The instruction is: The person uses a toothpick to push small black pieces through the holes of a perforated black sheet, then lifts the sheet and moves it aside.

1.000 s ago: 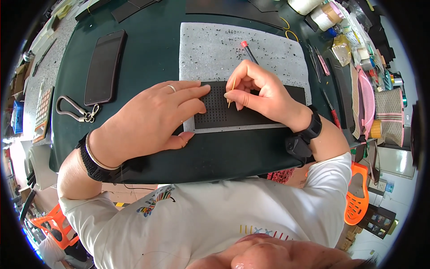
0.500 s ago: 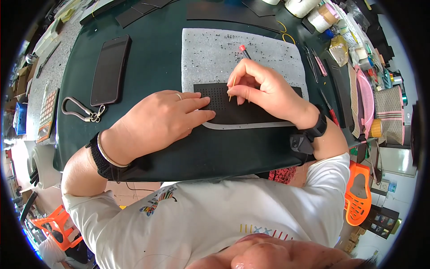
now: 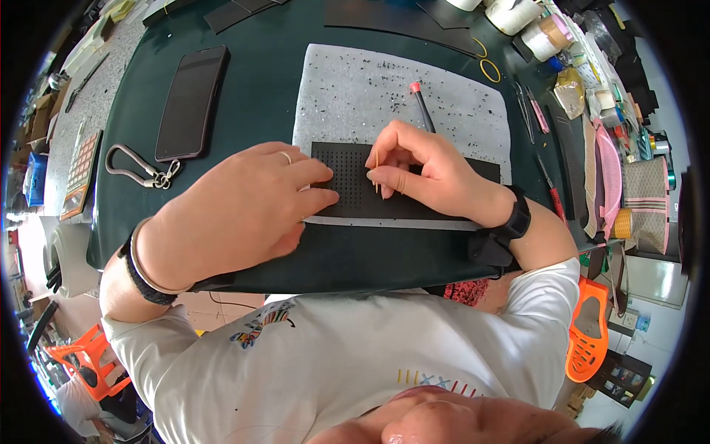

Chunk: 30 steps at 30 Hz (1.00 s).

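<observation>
A flat black sheet (image 3: pixel 436 203) with rows of small holes at its left part lies on a pale foam mat (image 3: pixel 355 96). My right hand (image 3: pixel 425 174) is closed in a pinch on a thin wooden toothpick (image 3: pixel 376 172), its lower end close to the sheet just right of the holes. My left hand (image 3: pixel 244 200) reaches over the sheet's left end, fingers bent and apart, fingertips at or just above the surface beside the holes. Its thumb is mostly hidden. Beyond my right hand, a dark tool with a red end (image 3: pixel 421 103) rests on the mat.
A phone (image 3: pixel 192 103) and a coiled strap (image 3: pixel 137 166) lie at left on the dark green table. Tweezers (image 3: pixel 524 111), a pink cutter (image 3: pixel 538 111) and a red-handled tool (image 3: pixel 551 185) lie at right. Thread spools (image 3: pixel 546 37) stand at the far right. Black specks dot the mat.
My left hand has drawn back a little toward the left, its fingers now more bent. My right hand keeps the toothpick, now slightly lower and further left. The whole view has shifted slightly.
</observation>
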{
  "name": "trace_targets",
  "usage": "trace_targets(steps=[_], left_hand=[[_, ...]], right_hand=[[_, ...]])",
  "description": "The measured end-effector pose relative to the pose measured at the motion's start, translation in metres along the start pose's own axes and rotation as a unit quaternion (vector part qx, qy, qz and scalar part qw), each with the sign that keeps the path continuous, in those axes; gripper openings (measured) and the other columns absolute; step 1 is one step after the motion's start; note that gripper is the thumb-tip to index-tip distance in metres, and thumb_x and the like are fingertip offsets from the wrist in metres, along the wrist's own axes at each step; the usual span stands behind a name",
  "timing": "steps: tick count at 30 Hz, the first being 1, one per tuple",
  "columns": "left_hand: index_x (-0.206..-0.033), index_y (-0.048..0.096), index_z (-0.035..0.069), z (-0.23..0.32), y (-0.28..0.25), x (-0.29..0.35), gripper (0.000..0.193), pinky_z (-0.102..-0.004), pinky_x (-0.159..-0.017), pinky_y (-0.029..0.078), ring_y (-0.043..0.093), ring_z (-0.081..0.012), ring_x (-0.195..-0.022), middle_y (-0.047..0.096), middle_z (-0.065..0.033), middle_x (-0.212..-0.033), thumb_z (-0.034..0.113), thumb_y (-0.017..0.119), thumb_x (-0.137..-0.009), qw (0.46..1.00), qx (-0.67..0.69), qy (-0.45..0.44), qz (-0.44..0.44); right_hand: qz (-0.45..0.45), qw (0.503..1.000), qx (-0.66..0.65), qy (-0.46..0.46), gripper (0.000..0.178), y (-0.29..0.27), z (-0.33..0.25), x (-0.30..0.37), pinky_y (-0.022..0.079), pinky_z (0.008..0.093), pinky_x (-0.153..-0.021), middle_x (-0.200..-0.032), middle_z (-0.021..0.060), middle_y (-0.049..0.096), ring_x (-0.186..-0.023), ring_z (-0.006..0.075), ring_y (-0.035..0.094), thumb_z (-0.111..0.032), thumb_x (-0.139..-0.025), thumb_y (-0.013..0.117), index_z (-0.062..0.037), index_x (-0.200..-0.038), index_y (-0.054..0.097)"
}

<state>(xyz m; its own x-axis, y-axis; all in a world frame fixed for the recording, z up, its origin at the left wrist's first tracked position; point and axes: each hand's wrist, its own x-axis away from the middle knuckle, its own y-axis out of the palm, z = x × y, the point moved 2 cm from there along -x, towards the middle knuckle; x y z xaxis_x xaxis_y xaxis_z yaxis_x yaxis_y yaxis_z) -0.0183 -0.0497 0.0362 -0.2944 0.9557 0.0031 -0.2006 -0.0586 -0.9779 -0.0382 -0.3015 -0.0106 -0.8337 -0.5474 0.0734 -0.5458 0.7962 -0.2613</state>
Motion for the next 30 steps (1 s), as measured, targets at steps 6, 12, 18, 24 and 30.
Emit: trace_targets(steps=[6, 12, 18, 24, 30], left_hand=[[-0.109, 0.073, 0.011, -0.021, 0.018, -0.011, 0.031, -0.0407, -0.098, 0.051, 0.063, -0.0298, -0.110, 0.065, -0.0061, -0.119, 0.008, 0.082, -0.080, 0.988, 0.145, -0.028, 0.049], [-0.097, 0.073, 0.012, -0.033, 0.032, -0.019, 0.025, -0.0403, -0.091, 0.050, 0.060, -0.0293, -0.107, 0.062, -0.0052, -0.111, 0.012, 0.088, -0.077, 0.962, 0.252, -0.049, 0.088], [-0.094, 0.074, 0.012, -0.038, 0.035, -0.020, 0.026, -0.0389, -0.090, 0.049, 0.059, -0.0278, -0.105, 0.062, -0.0044, -0.109, 0.014, 0.091, -0.075, 0.956, 0.270, -0.063, 0.092], [-0.093, 0.074, 0.011, -0.039, 0.035, -0.020, 0.025, -0.0388, -0.090, 0.049, 0.059, -0.0273, -0.105, 0.062, -0.0044, -0.108, 0.014, 0.091, -0.075, 0.952, 0.284, -0.066, 0.091], [-0.093, 0.074, 0.011, -0.041, 0.035, -0.018, 0.025, -0.0388, -0.089, 0.049, 0.059, -0.0274, -0.105, 0.062, -0.0042, -0.108, 0.014, 0.091, -0.075, 0.951, 0.289, -0.074, 0.083]], right_hand=[[-0.003, 0.996, 0.057, -0.070, 0.014, 0.007, 0.002, 0.003, 0.053, 0.0249, -0.068, -0.100, 0.0057, 0.068, -0.078, 0.0113, 0.068, -0.002, -0.100, 0.070, -0.0038, -0.105, 0.058], [-0.008, 0.981, 0.131, -0.146, 0.018, 0.011, 0.007, 0.001, 0.053, 0.0259, -0.062, -0.102, 0.0087, 0.071, -0.077, 0.0150, 0.071, -0.001, -0.096, 0.074, -0.0048, -0.104, 0.059], [-0.005, 0.970, 0.169, -0.177, 0.023, 0.016, 0.005, -0.001, 0.054, 0.0275, -0.061, -0.098, 0.0079, 0.074, -0.077, 0.0183, 0.071, 0.001, -0.091, 0.078, -0.0066, -0.104, 0.060], [-0.012, 0.949, 0.185, -0.255, 0.025, 0.018, 0.006, -0.004, 0.055, 0.0286, -0.061, -0.096, 0.0078, 0.074, -0.076, 0.0205, 0.072, 0.003, -0.089, 0.079, -0.0066, -0.103, 0.061], [0.003, 0.956, 0.177, -0.236, 0.025, 0.020, 0.006, -0.005, 0.055, 0.0283, -0.060, -0.095, 0.0081, 0.074, -0.076, 0.0211, 0.072, 0.003, -0.089, 0.079, -0.0066, -0.102, 0.061]])
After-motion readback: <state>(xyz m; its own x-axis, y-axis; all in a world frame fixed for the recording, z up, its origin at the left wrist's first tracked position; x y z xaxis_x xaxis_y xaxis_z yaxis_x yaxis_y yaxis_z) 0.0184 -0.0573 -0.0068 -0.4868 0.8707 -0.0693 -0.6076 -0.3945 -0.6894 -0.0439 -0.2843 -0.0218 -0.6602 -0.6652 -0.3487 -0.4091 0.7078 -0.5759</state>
